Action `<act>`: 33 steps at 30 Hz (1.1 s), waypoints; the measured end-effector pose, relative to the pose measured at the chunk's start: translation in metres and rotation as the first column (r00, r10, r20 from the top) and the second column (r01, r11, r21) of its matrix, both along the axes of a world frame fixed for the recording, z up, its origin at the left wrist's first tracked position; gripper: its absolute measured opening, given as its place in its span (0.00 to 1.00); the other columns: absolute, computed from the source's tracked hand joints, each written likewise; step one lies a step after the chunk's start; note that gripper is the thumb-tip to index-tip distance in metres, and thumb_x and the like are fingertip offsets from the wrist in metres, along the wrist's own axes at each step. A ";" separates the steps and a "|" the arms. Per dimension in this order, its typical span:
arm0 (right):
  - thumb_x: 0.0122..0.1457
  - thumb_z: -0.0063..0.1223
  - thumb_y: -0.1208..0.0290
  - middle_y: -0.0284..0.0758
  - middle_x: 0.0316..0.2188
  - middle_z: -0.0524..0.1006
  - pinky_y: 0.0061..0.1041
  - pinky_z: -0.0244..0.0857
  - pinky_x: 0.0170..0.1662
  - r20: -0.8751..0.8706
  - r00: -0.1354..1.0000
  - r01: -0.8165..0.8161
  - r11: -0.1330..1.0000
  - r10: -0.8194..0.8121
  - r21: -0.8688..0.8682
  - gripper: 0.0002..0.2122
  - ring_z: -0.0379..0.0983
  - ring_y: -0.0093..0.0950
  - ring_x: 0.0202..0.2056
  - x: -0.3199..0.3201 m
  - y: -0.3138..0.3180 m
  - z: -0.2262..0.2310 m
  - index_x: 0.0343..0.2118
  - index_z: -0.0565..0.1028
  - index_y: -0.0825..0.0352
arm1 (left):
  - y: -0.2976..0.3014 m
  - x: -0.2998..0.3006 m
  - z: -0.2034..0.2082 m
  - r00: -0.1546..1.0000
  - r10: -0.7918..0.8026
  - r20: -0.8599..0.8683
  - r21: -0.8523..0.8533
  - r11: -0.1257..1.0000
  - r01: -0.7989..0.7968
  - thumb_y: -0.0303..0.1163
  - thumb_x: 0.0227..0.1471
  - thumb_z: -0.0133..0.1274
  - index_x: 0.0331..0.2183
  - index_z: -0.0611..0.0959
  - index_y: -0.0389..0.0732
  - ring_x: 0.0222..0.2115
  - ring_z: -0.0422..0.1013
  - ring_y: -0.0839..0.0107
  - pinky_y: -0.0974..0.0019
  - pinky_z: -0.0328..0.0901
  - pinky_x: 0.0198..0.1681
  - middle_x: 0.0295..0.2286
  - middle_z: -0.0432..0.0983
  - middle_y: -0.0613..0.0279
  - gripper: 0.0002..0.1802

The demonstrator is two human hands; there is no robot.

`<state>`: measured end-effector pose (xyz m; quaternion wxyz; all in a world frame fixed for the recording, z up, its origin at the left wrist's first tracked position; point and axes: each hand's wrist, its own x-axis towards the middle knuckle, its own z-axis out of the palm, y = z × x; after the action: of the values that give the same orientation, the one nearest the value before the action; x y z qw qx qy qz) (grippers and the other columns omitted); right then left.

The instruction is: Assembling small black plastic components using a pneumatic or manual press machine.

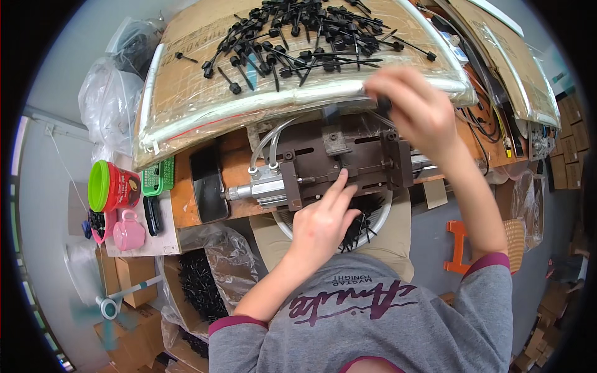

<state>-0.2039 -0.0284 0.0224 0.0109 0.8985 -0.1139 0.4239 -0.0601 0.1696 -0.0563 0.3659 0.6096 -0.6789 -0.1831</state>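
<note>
My left hand reaches over a dark metal clamping fixture, index and middle fingers stretched out. Its index fingertip touches a small black piece in the slot at the fixture's middle. My right hand is raised above the fixture's right end, fingers bent together and smeared by motion, with a black plastic part at the fingertips. Beyond the fixture, a heap of black plastic parts, thin stems with knobbed heads, lies on a film-covered cardboard sheet.
A silver air cylinder with clear hoses joins the fixture's left. Below, a white-rimmed basin on my lap holds black parts. A dark phone, pink mug and red-green tub stand left. An orange stool is at right.
</note>
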 end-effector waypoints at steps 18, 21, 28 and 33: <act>0.52 0.63 0.79 0.43 0.47 0.79 0.33 0.70 0.52 0.141 0.990 -0.080 0.798 -0.007 0.598 0.20 0.77 0.37 0.49 -0.038 0.080 -0.039 0.49 0.77 0.74 | 0.006 -0.004 -0.023 0.933 0.067 0.353 -0.183 0.983 -0.001 0.26 0.41 0.66 0.36 0.85 0.37 0.31 0.79 0.65 0.67 0.73 0.36 0.51 0.77 0.53 0.15; 0.52 0.66 0.75 0.44 0.49 0.78 0.34 0.68 0.55 0.100 0.994 -0.033 0.759 -0.043 0.650 0.20 0.75 0.38 0.52 -0.042 0.086 -0.038 0.48 0.77 0.73 | -0.002 -0.002 -0.013 0.929 0.045 0.367 -0.138 0.990 0.007 0.28 0.41 0.66 0.36 0.85 0.37 0.27 0.79 0.65 0.67 0.73 0.33 0.50 0.78 0.53 0.15; 0.47 0.68 0.80 0.44 0.53 0.76 0.29 0.75 0.44 -0.020 0.998 0.064 0.835 -0.064 0.547 0.13 0.78 0.35 0.45 -0.045 0.104 -0.050 0.37 0.78 0.69 | -0.012 0.012 0.016 0.960 -0.060 0.273 -0.048 0.996 0.076 0.31 0.45 0.67 0.37 0.85 0.40 0.27 0.80 0.62 0.66 0.74 0.33 0.42 0.82 0.54 0.14; 0.45 0.66 0.81 0.43 0.52 0.75 0.32 0.74 0.41 -0.168 0.984 0.137 0.876 -0.064 0.463 0.13 0.78 0.37 0.43 -0.039 0.121 -0.075 0.36 0.76 0.70 | -0.088 0.066 0.065 0.859 0.350 0.374 -0.586 0.807 -0.074 0.23 0.48 0.59 0.34 0.84 0.41 0.35 0.75 0.60 0.61 0.71 0.38 0.33 0.81 0.60 0.08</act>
<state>-0.2427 0.0922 -0.0528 -0.1781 0.8956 -0.2593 0.3145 0.0058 0.0819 0.0084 0.3711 0.5773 -0.6947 0.2155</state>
